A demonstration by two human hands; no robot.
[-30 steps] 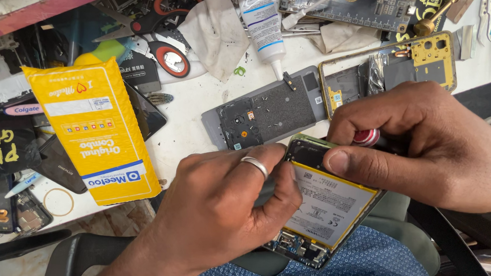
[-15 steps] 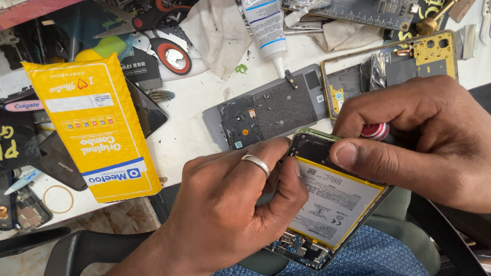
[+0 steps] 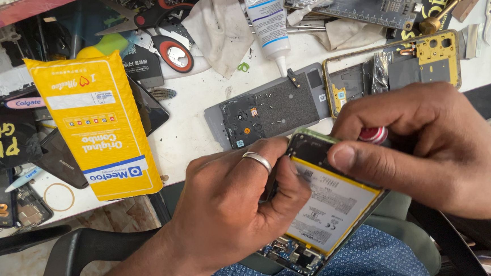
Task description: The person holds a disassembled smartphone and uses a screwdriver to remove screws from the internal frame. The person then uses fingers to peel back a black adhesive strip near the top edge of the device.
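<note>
The opened phone [image 3: 332,211], its white battery upward, is held over the lap just below the tabletop [image 3: 201,118] edge. The left hand [image 3: 235,211] is closed round its left side, a ring on one finger. The right hand [image 3: 427,143] is pinched on the top corner, a red-tipped tool tucked beneath. A steady grip and gentle prying would likely serve best.

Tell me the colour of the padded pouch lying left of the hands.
Bright yellow, with a white label and a blue-and-white strip: the padded pouch, best seen in the head view.
</note>
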